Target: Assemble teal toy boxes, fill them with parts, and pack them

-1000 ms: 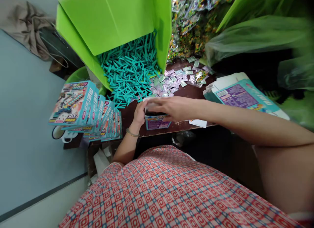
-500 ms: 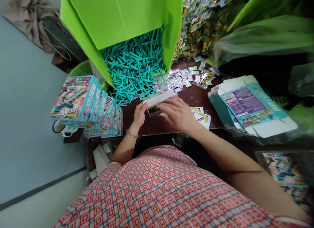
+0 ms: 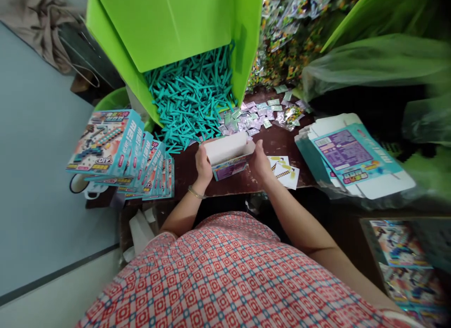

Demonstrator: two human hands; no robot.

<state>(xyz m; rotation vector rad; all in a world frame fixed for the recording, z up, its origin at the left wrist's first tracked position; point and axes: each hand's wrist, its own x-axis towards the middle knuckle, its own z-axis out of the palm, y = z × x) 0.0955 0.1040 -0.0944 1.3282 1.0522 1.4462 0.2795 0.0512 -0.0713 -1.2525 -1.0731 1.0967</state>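
Note:
A small cardboard box [image 3: 230, 168], purple and teal outside and white inside, is held between both hands over the front of the table. Its white top flap stands up, and what lies inside is hidden. My left hand [image 3: 203, 164] is closed round the box's left end, a bracelet on its wrist. At the right end, my right hand [image 3: 260, 163] grips the side with fingers mostly behind it. Just right of it lie printed instruction cards [image 3: 287, 174]. Beyond the box are small pastel packets [image 3: 252, 116] and a heap of teal plastic sticks [image 3: 192, 97].
A tilted green bin [image 3: 246, 50] holds the sticks. Finished-looking boxes [image 3: 102, 140] are stacked at left above a white mug [image 3: 79, 183]. Flattened cartons [image 3: 352, 154] are piled at right. Bags of colourful pieces [image 3: 292, 50] lie behind. A carton [image 3: 405, 253] of printed boxes sits lower right.
My right hand has moved from over the box's opening to its right end. The box is turned so that its printed side shows, and its flap stands higher.

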